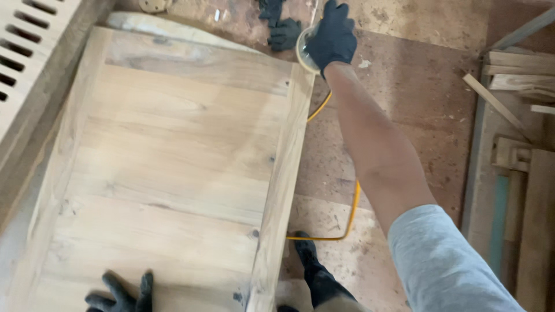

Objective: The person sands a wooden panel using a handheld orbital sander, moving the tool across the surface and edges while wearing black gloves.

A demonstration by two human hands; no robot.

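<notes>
A large pale wooden panel with a raised frame lies flat in front of me. My left hand, in a black glove, rests with fingers spread on the panel's near edge. My right hand, also gloved in black, reaches out past the panel's far right corner and is closed on a round, clear, disc-shaped object. What that object is I cannot tell. A yellow cable runs along the floor under my right arm.
Another dark glove lies on the dusty floor near the far corner. Loose wooden slats and offcuts are stacked at the right. A white slatted piece leans at the far left. A dark foot stands beside the panel.
</notes>
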